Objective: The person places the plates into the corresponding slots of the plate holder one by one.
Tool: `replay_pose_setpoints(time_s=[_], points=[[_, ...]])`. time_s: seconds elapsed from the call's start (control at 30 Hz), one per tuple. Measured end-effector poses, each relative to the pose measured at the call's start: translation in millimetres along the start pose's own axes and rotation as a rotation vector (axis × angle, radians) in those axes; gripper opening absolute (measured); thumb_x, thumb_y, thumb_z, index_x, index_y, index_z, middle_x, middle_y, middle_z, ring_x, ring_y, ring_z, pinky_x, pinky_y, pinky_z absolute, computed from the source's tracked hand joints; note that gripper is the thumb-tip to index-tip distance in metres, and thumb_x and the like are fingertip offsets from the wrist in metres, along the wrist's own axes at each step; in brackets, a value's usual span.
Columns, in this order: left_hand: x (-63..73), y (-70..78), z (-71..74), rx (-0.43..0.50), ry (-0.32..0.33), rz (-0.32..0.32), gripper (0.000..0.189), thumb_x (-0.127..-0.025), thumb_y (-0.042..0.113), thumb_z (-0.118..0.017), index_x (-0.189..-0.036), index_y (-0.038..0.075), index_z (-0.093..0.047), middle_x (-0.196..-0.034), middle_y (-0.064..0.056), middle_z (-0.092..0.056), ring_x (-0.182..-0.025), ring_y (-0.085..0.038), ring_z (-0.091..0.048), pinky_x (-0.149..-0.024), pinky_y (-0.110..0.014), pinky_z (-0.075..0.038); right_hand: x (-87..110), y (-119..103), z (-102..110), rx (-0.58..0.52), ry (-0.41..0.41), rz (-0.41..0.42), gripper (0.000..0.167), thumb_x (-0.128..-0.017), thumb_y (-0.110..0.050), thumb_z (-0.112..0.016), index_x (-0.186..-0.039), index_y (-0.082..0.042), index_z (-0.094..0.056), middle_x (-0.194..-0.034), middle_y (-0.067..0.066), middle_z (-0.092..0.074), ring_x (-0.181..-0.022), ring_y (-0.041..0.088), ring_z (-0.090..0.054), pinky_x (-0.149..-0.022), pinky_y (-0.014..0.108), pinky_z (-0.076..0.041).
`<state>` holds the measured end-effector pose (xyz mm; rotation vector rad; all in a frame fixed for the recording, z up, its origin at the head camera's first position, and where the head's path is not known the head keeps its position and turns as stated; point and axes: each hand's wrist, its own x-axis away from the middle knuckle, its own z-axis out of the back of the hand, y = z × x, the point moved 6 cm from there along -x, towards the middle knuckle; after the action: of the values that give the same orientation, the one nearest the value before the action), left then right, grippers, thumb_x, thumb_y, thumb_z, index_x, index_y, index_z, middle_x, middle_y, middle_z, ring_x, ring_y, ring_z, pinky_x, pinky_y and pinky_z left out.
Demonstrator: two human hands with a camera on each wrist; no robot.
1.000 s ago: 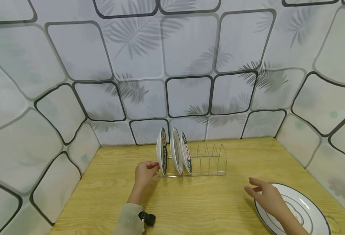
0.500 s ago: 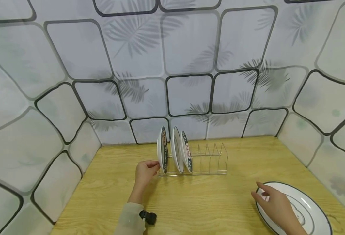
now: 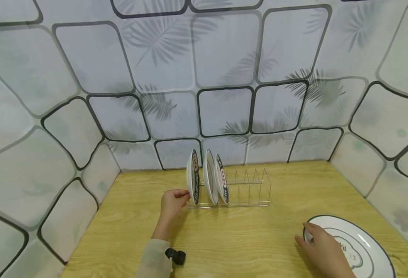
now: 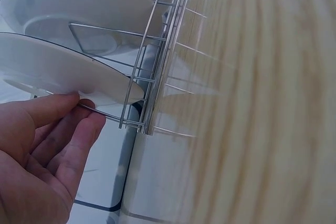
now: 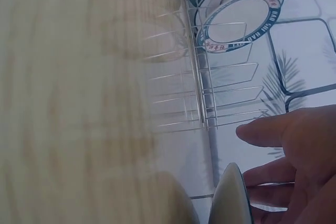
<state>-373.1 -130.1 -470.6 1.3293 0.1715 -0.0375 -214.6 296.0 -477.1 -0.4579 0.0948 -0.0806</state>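
In the head view, my left hand [image 3: 171, 202] is at the left end of a wire dish rack [image 3: 249, 204]. Its thumb and fingertips pinch the rack's end wire beside the outermost plate, as the left wrist view shows. Upright in the rack's left part stand three plates: a white one with a dark printed rim [image 3: 192, 177], a middle plate [image 3: 209, 177] and a smaller printed plate [image 3: 222, 179]. My right hand [image 3: 323, 247] hovers at the left edge of a large white oval plate [image 3: 370, 239] lying flat. Its thumb and fingers are spread apart; contact with the rim cannot be told.
The wood-grain table [image 3: 238, 239] carries rack and plates. Patterned sheeting [image 3: 224, 112] rises behind it and on both sides. A black device [image 3: 176, 256] is strapped at the left wrist. The rack's right-hand slots [image 3: 249, 189] show bare wires.
My right hand has moved slightly right and down to the oval plate's left edge, its thumb and fingers still apart. The left hand stays at the rack's end.
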Motion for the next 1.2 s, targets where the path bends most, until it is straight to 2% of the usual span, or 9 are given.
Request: replay_pose_setpoints(time_s=[0.07, 0.2, 0.27, 0.3, 0.5, 0.8, 1.03, 1.13, 1.2], points=[[3.7, 6.1, 0.5, 0.007, -0.007, -0.002, 0.011, -0.082, -0.003, -0.074, -0.091, -0.009, -0.074, -0.085, -0.018, -0.073, -0.071, -0.026, -0.07, -0.061, -0.031, -0.06, 0.4, 0.6, -1.4, 0.02, -0.005, -0.007, 0.067, -0.09, -0.033, -0.071, -0.13, 0.017, -0.051, -0.128, 0.038, -0.051, -0.102, 0.048, -0.06, -0.085, 0.06, -0.05], [5.3, 5.4, 0.4, 0.02, -0.009, 0.006, 0.011, -0.083, -0.003, -0.074, -0.091, -0.01, -0.074, -0.084, -0.019, -0.072, -0.069, -0.024, -0.069, -0.061, -0.03, -0.06, 2.5, 0.7, -4.6, 0.068, -0.008, -0.003, 0.066, -0.088, -0.032, -0.073, -0.128, 0.016, -0.053, -0.127, 0.039, -0.052, -0.113, 0.056, -0.051, -0.09, 0.065, -0.045], [5.4, 4.1, 0.1, 0.025, -0.011, 0.013, 0.011, -0.083, -0.003, -0.074, -0.092, -0.01, -0.074, -0.084, -0.018, -0.072, -0.067, -0.02, -0.069, -0.061, -0.029, -0.06, 2.4, -0.1, -5.9, 0.098, -0.019, -0.01, 0.065, -0.087, -0.032, -0.074, -0.128, 0.015, -0.055, -0.125, 0.039, -0.052, -0.111, 0.056, -0.052, -0.088, 0.065, -0.046], [2.4, -2.3, -0.4, 0.027, -0.006, 0.017, 0.011, -0.083, -0.002, -0.074, -0.091, -0.009, -0.075, -0.084, -0.016, -0.073, -0.066, -0.017, -0.068, -0.059, -0.027, -0.059, 2.0, 0.4, -7.0, 0.11, -0.03, -0.015, 0.066, -0.086, -0.033, -0.074, -0.128, 0.014, -0.055, -0.122, 0.039, -0.053, -0.107, 0.055, -0.054, -0.086, 0.064, -0.047], [1.2, -3.9, -0.4, 0.019, -0.01, 0.019, 0.011, -0.083, -0.001, -0.074, -0.092, -0.008, -0.075, -0.083, -0.014, -0.073, -0.067, -0.014, -0.067, -0.06, -0.027, -0.059, -0.6, 3.0, -10.6, 0.154, -0.096, -0.042, 0.065, -0.086, -0.033, -0.073, -0.132, 0.01, -0.055, -0.103, 0.027, -0.059, -0.083, 0.039, -0.061, -0.068, 0.058, -0.052], [0.8, -1.5, -0.7, 0.014, -0.014, 0.012, 0.011, -0.083, -0.001, -0.074, -0.092, -0.008, -0.075, -0.082, -0.014, -0.073, -0.068, -0.015, -0.068, -0.061, -0.028, -0.059, -2.3, 4.1, -13.6, 0.169, -0.116, 0.023, 0.064, -0.082, -0.02, -0.072, -0.132, 0.012, -0.051, -0.101, 0.023, -0.065, -0.09, 0.04, -0.064, -0.077, 0.058, -0.052], [0.1, -2.4, -0.7, 0.015, -0.012, 0.021, 0.011, -0.083, -0.001, -0.074, -0.092, -0.008, -0.075, -0.083, -0.014, -0.073, -0.068, -0.015, -0.067, -0.061, -0.027, -0.059, -0.6, 7.0, -12.5, 0.118, -0.139, 0.001, 0.069, -0.084, -0.018, -0.07, -0.133, 0.021, -0.042, -0.11, 0.033, -0.062, -0.101, 0.05, -0.06, -0.084, 0.061, -0.05], [0.3, -2.4, -0.4, 0.019, -0.011, 0.021, 0.011, -0.083, -0.002, -0.074, -0.092, -0.009, -0.075, -0.083, -0.015, -0.073, -0.068, -0.015, -0.068, -0.061, -0.028, -0.059, -0.8, 7.2, -12.5, 0.11, -0.157, -0.013, 0.063, -0.084, -0.017, -0.069, -0.129, 0.022, -0.046, -0.104, 0.03, -0.063, -0.095, 0.047, -0.062, -0.082, 0.06, -0.05], [0.3, -2.2, -0.4, 0.018, -0.012, 0.018, 0.011, -0.083, -0.002, -0.074, -0.092, -0.009, -0.075, -0.083, -0.016, -0.073, -0.069, -0.016, -0.068, -0.061, -0.028, -0.059, -1.0, 6.6, -12.4, 0.105, -0.169, -0.028, 0.053, -0.085, -0.015, -0.068, -0.123, 0.019, -0.054, -0.094, 0.022, -0.065, -0.085, 0.039, -0.063, -0.077, 0.057, -0.052]])
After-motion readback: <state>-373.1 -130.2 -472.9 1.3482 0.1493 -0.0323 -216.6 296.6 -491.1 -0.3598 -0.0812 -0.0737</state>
